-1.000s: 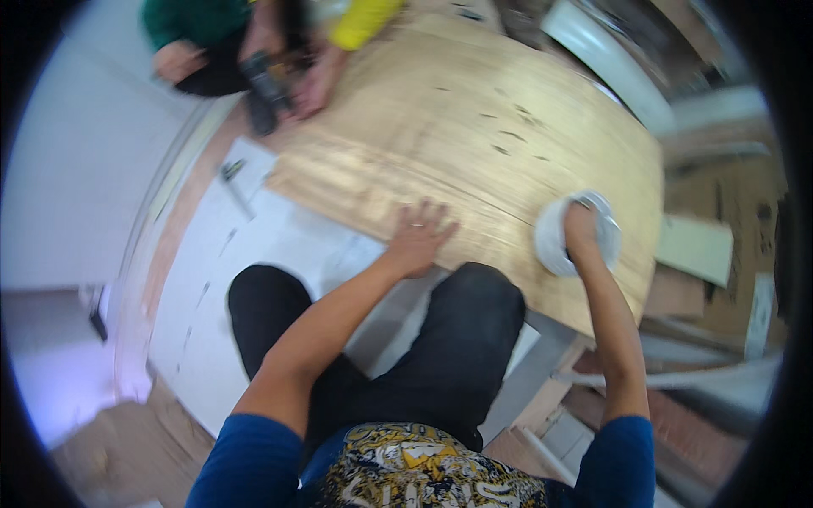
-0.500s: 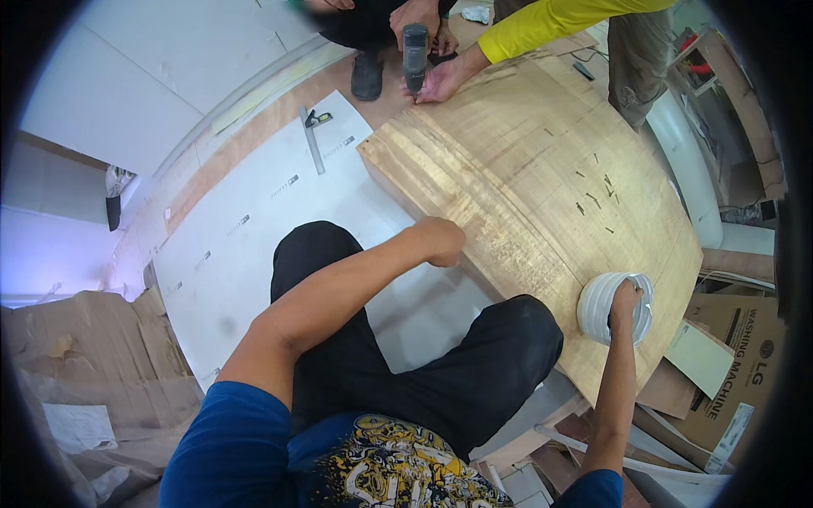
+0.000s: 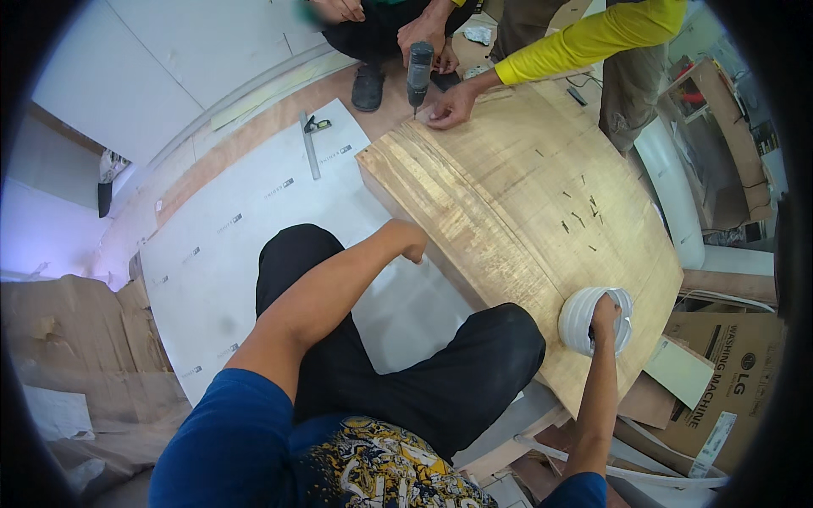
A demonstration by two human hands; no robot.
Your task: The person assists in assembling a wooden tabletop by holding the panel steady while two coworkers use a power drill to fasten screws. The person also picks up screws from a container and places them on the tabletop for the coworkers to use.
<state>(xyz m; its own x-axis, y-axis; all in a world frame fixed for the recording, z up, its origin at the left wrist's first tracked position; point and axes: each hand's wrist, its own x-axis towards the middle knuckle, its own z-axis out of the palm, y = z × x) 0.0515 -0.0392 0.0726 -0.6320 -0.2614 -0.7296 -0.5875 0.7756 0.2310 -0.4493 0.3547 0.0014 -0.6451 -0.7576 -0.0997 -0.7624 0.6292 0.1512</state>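
My right hand (image 3: 605, 313) reaches into a white ribbed round tub (image 3: 576, 322); its fingers are hidden inside. The tub rests on the near right part of a large wooden box (image 3: 508, 220). My left hand (image 3: 412, 243) is off the box's left side, above a white printed sheet. Its fingers look curled under; what they hold, if anything, is hidden. Several dark screws (image 3: 581, 216) lie scattered on the wood. At the far corner, a co-worker's hand (image 3: 421, 32) holds a power drill (image 3: 419, 72) pointing down, while the hand of a yellow sleeve (image 3: 453, 107) lies beside its bit.
A combination square (image 3: 310, 144) lies on the white sheet (image 3: 229, 254) left of the box. My bent knees are against the near side. Cardboard (image 3: 728, 381) and board offcuts crowd the right; brown wrapping (image 3: 76, 339) lies left. Two co-workers are at the far side.
My left hand has moved away from the box's edge, its fingers now turned downward. My right hand stays in the tub. The whole view has shifted slightly.
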